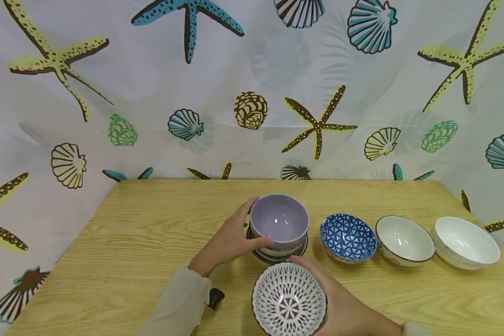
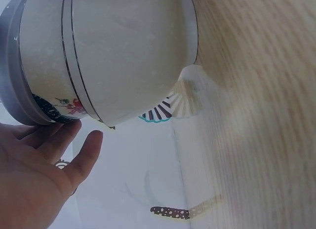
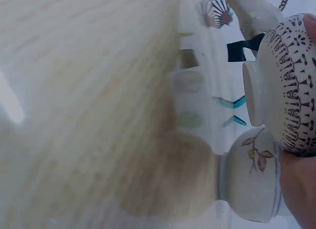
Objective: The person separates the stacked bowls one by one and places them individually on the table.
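Observation:
A lavender bowl [image 1: 279,219] sits at the top of a stack of bowls [image 1: 277,254]. My left hand [image 1: 239,235] holds it at the left, thumb at the front rim and fingers along the far side. Seen from the left wrist, cream bowls [image 2: 128,51] with dark lines and a floral patch [image 2: 74,106] make up the stack below. In front of the stack, my right hand [image 1: 338,298] grips a white bowl with a dark petal pattern [image 1: 289,298] by its right side. The right wrist view shows that bowl's foot [image 3: 253,93] raised off the table.
To the right of the stack stand a blue triangle-patterned bowl [image 1: 347,238], a cream bowl with a brown rim [image 1: 405,240] and a white bowl [image 1: 466,242] in a row. Behind the wooden table [image 1: 151,210] hangs a cloth with shells and starfish [image 1: 218,140].

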`<state>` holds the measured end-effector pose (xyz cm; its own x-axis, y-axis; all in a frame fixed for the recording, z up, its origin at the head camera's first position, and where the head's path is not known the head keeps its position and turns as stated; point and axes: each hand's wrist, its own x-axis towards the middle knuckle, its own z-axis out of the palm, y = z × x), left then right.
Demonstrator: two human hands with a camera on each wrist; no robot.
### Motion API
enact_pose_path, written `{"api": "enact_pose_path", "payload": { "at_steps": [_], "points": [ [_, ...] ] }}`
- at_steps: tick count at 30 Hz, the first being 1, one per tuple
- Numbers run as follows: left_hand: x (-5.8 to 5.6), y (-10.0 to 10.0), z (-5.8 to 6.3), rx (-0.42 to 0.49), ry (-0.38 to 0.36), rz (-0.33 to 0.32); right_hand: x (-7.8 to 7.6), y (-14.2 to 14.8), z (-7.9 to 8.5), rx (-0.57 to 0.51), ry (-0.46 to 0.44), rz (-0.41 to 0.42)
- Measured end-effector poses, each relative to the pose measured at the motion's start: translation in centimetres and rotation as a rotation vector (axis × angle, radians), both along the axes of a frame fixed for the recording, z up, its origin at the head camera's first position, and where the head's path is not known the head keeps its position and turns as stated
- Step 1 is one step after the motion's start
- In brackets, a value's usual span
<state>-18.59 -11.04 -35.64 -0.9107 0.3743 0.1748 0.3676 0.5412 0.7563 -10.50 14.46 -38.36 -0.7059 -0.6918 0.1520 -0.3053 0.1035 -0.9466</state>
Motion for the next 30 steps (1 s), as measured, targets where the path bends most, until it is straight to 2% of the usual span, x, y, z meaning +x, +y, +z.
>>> {"api": "enact_pose_path", "payload": {
  "at_steps": [4,12,19,24,30],
  "points": [
    [0.0,0.0,0.0,0.002,-0.003,0.002,0.2,-0.2,-0.6,0.002,-0.040,0.034],
    [-0.1,0.0,0.0,-0.009,-0.017,0.008,0.4,-0.5,-1.8,0.031,-0.009,0.086],
    [0.0,0.0,0.0,-0.007,-0.030,0.013,0.3,-0.6,-2.2,0.055,-0.042,0.081],
    [0.0,0.1,0.0,-0.005,-0.022,0.012,0.2,-0.5,-2.4,0.050,0.002,0.091],
    [-0.1,-0.1,-0.3,0.007,-0.003,-0.007,0.2,-0.4,-2.6,0.062,-0.004,0.076]
  ]
}}
